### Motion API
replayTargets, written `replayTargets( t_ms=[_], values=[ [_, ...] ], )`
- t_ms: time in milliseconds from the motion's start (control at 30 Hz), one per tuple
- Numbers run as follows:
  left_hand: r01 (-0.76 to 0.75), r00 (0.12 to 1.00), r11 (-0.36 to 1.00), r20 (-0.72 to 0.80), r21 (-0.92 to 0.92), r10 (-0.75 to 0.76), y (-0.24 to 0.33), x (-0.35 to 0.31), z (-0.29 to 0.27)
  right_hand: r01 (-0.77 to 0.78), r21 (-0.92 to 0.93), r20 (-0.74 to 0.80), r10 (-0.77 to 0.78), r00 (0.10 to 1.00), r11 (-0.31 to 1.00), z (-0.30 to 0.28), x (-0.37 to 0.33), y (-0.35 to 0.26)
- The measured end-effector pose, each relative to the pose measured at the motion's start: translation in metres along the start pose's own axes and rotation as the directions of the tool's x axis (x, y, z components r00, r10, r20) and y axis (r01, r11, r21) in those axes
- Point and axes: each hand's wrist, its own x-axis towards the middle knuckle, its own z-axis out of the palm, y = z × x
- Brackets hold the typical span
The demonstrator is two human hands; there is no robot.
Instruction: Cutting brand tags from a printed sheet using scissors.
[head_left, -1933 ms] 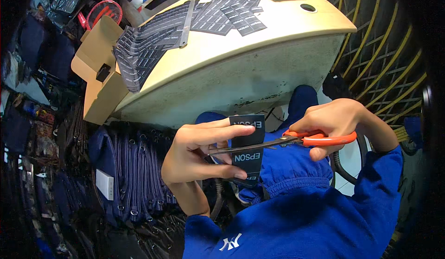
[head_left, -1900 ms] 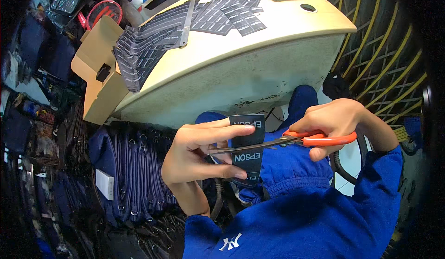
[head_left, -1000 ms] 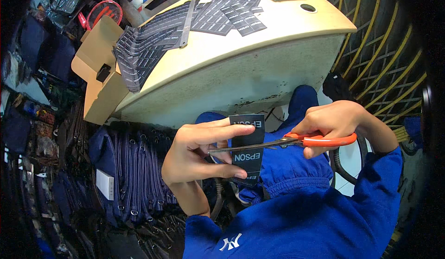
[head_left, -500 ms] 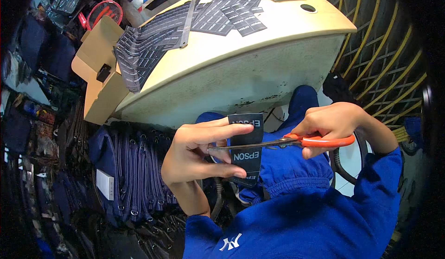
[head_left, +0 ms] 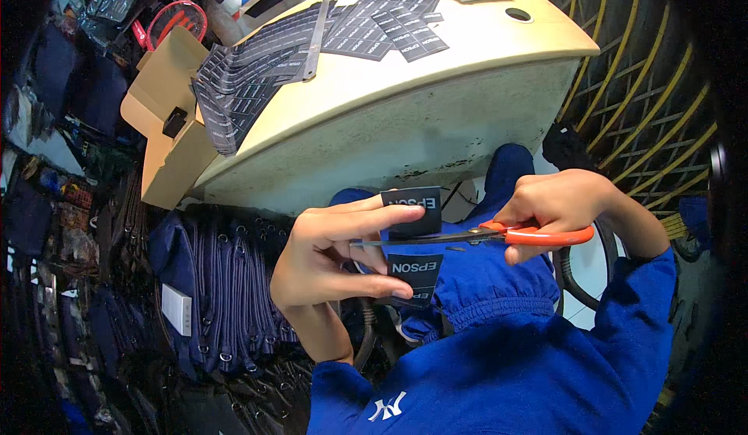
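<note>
My left hand point(head_left: 315, 257) holds two pieces of a black printed label strip, one above the other. The upper label piece point(head_left: 414, 223) sits under the index finger, while the thumb presses on the lower label piece point(head_left: 418, 279). A gap separates the two. Through that gap run the closed-looking blades of orange-handled scissors point(head_left: 548, 236), their tips reaching the left hand's fingers. My right hand point(head_left: 559, 201) grips the scissors by the handle loops. Both hands are above my lap, in front of the desk.
On the curved wooden desk point(head_left: 467, 61) lie black printed label sheets point(head_left: 366, 22) and a metal ruler point(head_left: 317, 34). An open cardboard box point(head_left: 167, 84) stands at its left end. Dark blue straps point(head_left: 238, 287) hang at lower left. A yellow-barred grille point(head_left: 635, 84) is at right.
The scissor blades have closed across the label strip, which was whole and is now in two pieces with a gap between. Both hands have stayed nearly in place.
</note>
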Motion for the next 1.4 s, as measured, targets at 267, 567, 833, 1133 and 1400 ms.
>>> replayTargets(
  t_ms=[267,567,833,1133,1400],
  values=[
    [0.092,0.989,0.976,-0.093,-0.198,-0.112,-0.005,-0.005,0.004,-0.022,-0.028,-0.126,0.018,0.992,0.999,-0.002,-0.017,0.021],
    [0.054,0.997,0.978,-0.039,-0.204,-0.064,-0.013,-0.002,0.003,-0.117,0.109,-0.574,0.158,0.803,0.987,0.013,-0.005,0.038],
    [0.179,0.98,0.932,-0.021,-0.316,-0.196,-0.019,0.007,0.015,0.558,0.284,-0.799,-0.13,0.588,0.78,0.024,0.038,0.007],
    [0.234,0.96,0.917,-0.072,-0.323,-0.271,-0.032,0.01,0.015,0.504,0.389,-0.789,-0.003,0.614,0.771,0.009,0.054,0.024],
    [0.27,0.94,0.898,-0.107,-0.347,-0.324,-0.033,0.015,0.014,0.422,0.411,-0.778,0.07,0.624,0.808,0.005,0.049,0.028]
  ],
)
